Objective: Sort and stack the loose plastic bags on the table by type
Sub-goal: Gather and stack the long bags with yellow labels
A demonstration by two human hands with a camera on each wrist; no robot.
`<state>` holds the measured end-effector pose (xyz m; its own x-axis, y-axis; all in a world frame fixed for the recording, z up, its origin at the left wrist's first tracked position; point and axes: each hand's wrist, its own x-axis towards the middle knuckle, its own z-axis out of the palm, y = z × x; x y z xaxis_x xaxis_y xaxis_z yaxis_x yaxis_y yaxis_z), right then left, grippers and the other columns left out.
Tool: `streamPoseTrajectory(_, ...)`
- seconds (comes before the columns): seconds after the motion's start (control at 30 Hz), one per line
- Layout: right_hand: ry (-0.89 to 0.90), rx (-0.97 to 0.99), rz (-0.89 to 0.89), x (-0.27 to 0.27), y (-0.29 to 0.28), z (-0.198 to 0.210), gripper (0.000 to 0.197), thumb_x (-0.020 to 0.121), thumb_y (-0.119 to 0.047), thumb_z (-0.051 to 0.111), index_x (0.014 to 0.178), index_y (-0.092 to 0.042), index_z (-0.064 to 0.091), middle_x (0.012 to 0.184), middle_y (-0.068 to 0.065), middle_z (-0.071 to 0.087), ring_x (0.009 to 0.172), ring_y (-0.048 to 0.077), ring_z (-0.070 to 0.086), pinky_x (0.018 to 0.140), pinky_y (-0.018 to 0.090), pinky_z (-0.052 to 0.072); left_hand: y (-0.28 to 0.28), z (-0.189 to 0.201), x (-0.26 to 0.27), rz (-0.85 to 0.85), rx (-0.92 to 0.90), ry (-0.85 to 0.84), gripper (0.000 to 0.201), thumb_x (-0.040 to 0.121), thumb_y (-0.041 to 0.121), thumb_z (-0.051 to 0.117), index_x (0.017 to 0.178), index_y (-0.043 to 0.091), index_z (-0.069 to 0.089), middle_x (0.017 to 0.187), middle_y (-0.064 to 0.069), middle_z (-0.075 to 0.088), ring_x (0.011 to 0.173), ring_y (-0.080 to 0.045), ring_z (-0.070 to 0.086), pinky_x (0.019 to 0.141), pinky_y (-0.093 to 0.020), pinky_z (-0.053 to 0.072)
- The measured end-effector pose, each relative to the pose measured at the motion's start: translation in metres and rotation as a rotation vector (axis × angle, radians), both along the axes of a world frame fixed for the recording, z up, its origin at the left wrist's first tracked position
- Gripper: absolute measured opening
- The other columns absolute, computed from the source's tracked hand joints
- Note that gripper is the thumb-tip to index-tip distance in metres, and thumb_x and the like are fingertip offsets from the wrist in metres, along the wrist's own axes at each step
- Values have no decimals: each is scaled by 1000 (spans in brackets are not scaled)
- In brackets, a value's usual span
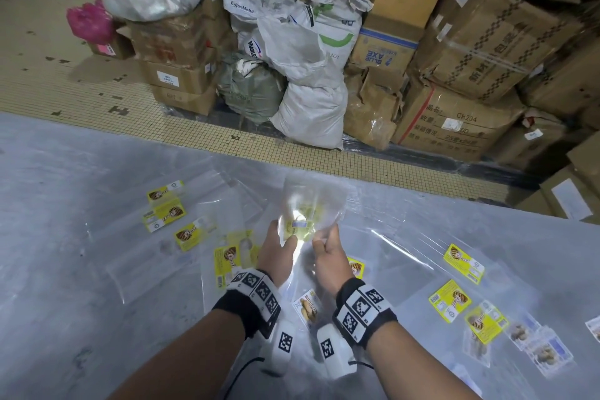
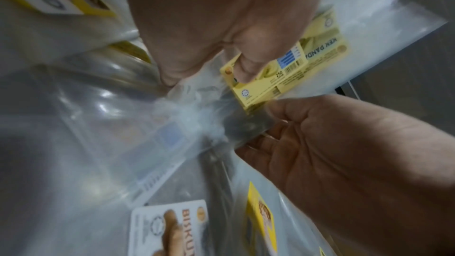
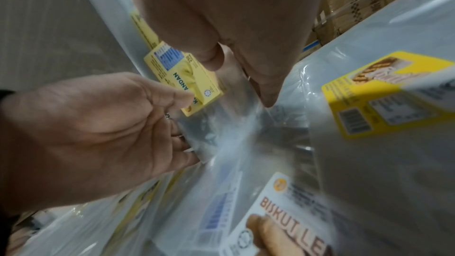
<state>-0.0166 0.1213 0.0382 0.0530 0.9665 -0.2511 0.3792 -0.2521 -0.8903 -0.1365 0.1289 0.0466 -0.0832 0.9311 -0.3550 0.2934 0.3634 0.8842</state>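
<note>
Above the middle of the table [image 1: 65, 204], near its far edge, a clear bag with a pale yellow label [image 1: 300, 224] is held up between both hands. The left hand [image 1: 277, 252] pinches its lower left edge, thumb on top and fingers [image 2: 248, 69] behind the label. The right hand [image 1: 326, 253] pinches the lower right edge between thumb and fingers. Other labelled bags [image 1: 457, 299] lie flat toward the table's left and right sides, and a biscuit-label bag [image 1: 308, 308] lies between the wrists.

Head view looks down from above; wrist views (close-up) share the held bag [image 2: 290, 69].
</note>
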Motion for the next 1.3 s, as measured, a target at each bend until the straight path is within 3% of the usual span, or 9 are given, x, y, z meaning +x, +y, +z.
streamPoseTrajectory(0.1, 37, -14, -21, 0, 3, -8, 9, 101, -32, 34, 109, -32, 31, 89, -2, 51, 79, 18, 52, 83, 49, 51, 1, 0, 0, -17, 9, 14, 54, 100, 14, 44, 150, 10, 24, 144, -10, 43, 134, -25, 40, 94, -21, 27)
streamPoseTrajectory(0.33, 230, 9, -94, 2, 1, 4, 28, 103, -13, 38, 115, -35, 51, 104, -7, 69, 94, 12, 66, 85, 28, 52, 5, 6, -11, -71, 99, 24, 18, 89, 15, 52, 105, 18, 58, 96, 2, 66, 88, -18, 61, 79, -32, 44)
streamPoseTrajectory(0.47, 354, -111, -221, 9, -4, 5, 26, 100, -7, 42, 111, -27, 54, 94, -9, 69, 88, 10, 64, 75, 22, 50, -5, 8, -28, -106, 2, -147, 11, 89, 11, 61, 96, 19, 60, 87, 3, 62, 75, -10, 58, 69, -27, 47)
streamPoseTrajectory(0.67, 543, -349, -443, 4, -12, -15, 11, 98, -10, 40, 102, -17, 48, 71, 9, 44, 49, 19, 42, 37, 21, 32, -42, -6, -26, 69, -288, -645, 15, 85, 5, 65, 93, 11, 53, 79, -8, 57, 73, -26, 61, 87, -49, 55)
streamPoseTrajectory(0.8, 705, -441, -487, -3, -26, -14, 22, 96, -4, 43, 115, -14, 39, 69, 12, 47, 41, 17, 44, 35, 23, 43, -43, -19, -25, 125, -175, -449, 17, 94, -3, 48, 93, 14, 49, 74, -8, 46, 50, -14, 50, 62, -36, 55)
streamPoseTrajectory(0.9, 753, -489, -463, -3, -35, -14, 29, 97, -8, 43, 126, -3, 42, 85, 18, 68, 62, 29, 64, 49, 35, 57, -45, -23, -30, 93, -114, -331, 16, 93, -2, 44, 101, 11, 50, 81, -6, 49, 59, -15, 50, 60, -34, 55)
streamPoseTrajectory(1.03, 766, -453, -480, 15, -37, -8, 10, 99, -5, 40, 96, -7, 49, 50, 6, 62, 42, 19, 60, 51, 32, 57, -43, -28, -49, 80, -60, -229, 18, 93, 0, 43, 94, 18, 46, 70, 2, 52, 58, -15, 51, 52, -30, 49)
streamPoseTrajectory(1.17, 711, -367, -511, 42, -32, -9, 16, 91, 1, 42, 99, -5, 55, 87, 18, 71, 68, 29, 67, 66, 36, 60, -38, -23, -72, 3, -50, -167, 27, 90, -3, 42, 81, 22, 48, 60, 0, 41, 54, -14, 38, 53, -26, 36)
streamPoseTrajectory(1.3, 587, -296, -450, 59, -31, -1, 25, 88, 7, 44, 95, -12, 58, 73, 5, 66, 67, 23, 61, 60, 35, 56, -28, -15, -92, -14, -50, -44, 24, 64, 9, 46, 80, 19, 61, 62, -1, 49, 57, -19, 44, 51, -25, 37)
